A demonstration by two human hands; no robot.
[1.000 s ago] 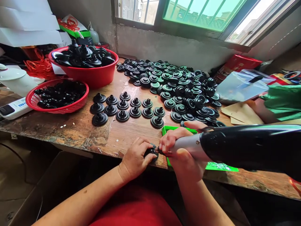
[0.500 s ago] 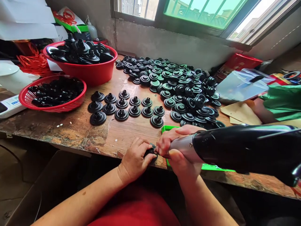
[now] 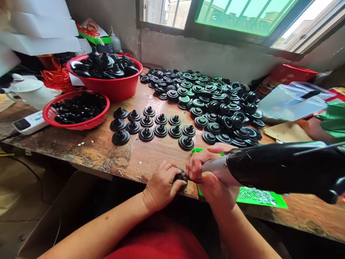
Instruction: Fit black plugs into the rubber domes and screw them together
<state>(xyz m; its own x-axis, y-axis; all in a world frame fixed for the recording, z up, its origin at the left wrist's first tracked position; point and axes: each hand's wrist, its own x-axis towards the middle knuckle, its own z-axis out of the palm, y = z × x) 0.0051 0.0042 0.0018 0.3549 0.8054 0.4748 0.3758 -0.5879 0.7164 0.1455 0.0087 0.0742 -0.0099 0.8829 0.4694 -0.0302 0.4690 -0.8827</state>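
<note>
My left hand [image 3: 163, 185] is closed around a black round disc part [image 3: 184, 184] at the table's front edge, thumb and fingers gripping its rim. My right hand [image 3: 215, 190] wraps the grey nose of a black electric screwdriver [image 3: 277, 167], which lies level and points left. Its tip meets the disc's middle, though the fingers partly hide the contact. Under the screwdriver lies a green tray [image 3: 281, 202] with small silvery screws [image 3: 256, 196]. Beyond my left hand, several black discs [image 3: 146, 133] stand in rough rows with their stems up.
A large pile of black discs [image 3: 212, 104] covers the table's back. On the left stand a red tub [image 3: 115, 86] of black parts and a red basket [image 3: 78, 124] of small black pieces. A clear plastic box [image 3: 293, 102] and brown paper [image 3: 285, 129] lie on the right.
The camera has turned slightly left, so the scene sits further right in view and more of the screw tray shows. Both hands keep their hold, with the screwdriver still at the disc.
</note>
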